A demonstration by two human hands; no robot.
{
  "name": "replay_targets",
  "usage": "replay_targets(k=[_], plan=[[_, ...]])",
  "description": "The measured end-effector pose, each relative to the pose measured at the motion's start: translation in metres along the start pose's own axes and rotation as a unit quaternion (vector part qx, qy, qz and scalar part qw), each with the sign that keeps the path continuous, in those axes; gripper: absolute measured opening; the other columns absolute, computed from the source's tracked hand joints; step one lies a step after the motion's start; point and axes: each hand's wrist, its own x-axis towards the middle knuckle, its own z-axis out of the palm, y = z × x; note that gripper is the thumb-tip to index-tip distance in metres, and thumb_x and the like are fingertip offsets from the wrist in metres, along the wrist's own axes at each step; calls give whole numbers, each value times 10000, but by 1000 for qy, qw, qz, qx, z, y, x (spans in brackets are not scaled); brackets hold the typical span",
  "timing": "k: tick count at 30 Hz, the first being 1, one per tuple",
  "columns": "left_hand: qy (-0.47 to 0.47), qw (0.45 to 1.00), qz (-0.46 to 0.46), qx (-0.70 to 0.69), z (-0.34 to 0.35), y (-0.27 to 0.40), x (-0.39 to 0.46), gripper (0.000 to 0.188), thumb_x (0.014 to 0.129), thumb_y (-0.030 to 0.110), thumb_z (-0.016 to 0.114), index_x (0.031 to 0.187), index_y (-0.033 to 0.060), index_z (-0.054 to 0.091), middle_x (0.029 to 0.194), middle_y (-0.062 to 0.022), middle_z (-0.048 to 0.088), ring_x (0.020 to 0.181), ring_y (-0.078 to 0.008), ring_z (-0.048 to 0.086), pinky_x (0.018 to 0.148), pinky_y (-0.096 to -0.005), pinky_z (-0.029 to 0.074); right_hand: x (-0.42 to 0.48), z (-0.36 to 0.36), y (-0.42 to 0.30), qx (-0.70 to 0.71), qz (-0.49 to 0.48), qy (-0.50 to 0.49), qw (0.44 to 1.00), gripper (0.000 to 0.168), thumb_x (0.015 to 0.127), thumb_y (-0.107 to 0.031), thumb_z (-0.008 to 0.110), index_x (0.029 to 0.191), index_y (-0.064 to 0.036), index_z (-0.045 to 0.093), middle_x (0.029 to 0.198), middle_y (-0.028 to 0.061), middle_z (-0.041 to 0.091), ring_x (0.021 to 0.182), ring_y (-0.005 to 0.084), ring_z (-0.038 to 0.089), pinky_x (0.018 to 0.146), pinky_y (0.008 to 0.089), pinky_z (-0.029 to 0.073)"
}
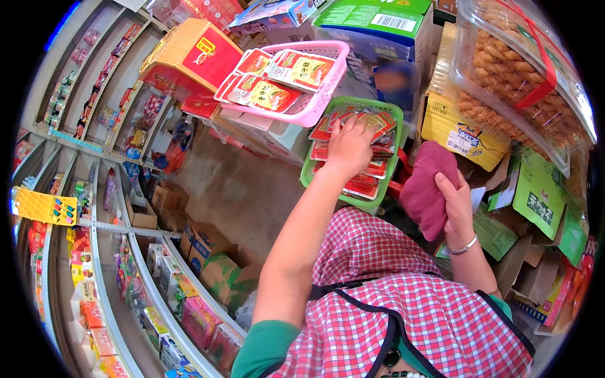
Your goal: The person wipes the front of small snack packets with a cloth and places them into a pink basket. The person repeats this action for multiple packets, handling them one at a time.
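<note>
A green plastic basket (309,176) stands before me, holding several red snack packets (363,185). My left hand (350,145) lies palm down on the upper packets, its fingers slightly apart; whether it grips any is not visible. In my right hand (456,203), beside the basket, is a folded maroon cloth (427,189), pinched under the thumb. Beyond the green basket a pink plastic basket (309,113) is tilted on boxes. Red-and-yellow snack packets (264,92) fill much of it.
Shelves of packaged sweets (97,231) curve along the left, with cardboard boxes (203,245) on the floor below. A clear tub of twisted snacks (510,66) stands at the upper right, above a yellow carton (442,125). Green cartons (541,198) crowd the right side.
</note>
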Motion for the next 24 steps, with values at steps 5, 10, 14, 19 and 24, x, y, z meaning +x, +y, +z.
replay_targets(k=[5, 10, 14, 19, 24], plan=[[-146, 987, -27, -60, -2, -6, 1, 242, 731, 173, 548, 953, 111, 622, 1062, -69, 586, 1052, -233, 513, 926, -468, 363, -4, 1, 3, 3, 28, -11, 1000, 361, 814, -63, 601, 1147, 25, 494, 1050, 90, 592, 912, 157, 588, 809, 288, 478], [-139, 967, -174, -121, -8, 8, 14, 242, 733, 217, 564, 925, 82, 624, 1013, -102, 599, 975, -271, 549, 833, -427, 438, -5, 4, 13, 9, 47, -6, 999, 345, 817, -63, 598, 1135, 24, 499, 1031, 89, 596, 902, 159, 589, 798, 288, 484], [-142, 981, -131, -24, -7, 17, 20, 260, 713, 228, 589, 912, 64, 628, 961, -141, 609, 954, -309, 558, 805, -421, 457, -13, 12, 13, -5, 52, -13, 999, 354, 817, -66, 600, 1143, 19, 494, 1033, 94, 594, 897, 164, 591, 793, 293, 486], [-246, 963, -104, 25, 0, 2, 24, 228, 719, 135, 552, 920, 64, 633, 944, -145, 612, 917, -319, 573, 764, -413, 479, -16, 10, 12, -24, 58, -10, 998, 344, 823, -62, 586, 1147, 9, 496, 1039, 91, 595, 895, 169, 595, 796, 297, 485], [-93, 987, -135, 7, -26, 6, 5, 242, 767, 33, 483, 969, 27, 617, 919, -158, 623, 783, -305, 611, 686, -379, 505, -11, 3, 17, -2, 65, -1, 998, 341, 836, -102, 578, 1148, 1, 490, 1039, 94, 594, 896, 182, 597, 795, 307, 488]])
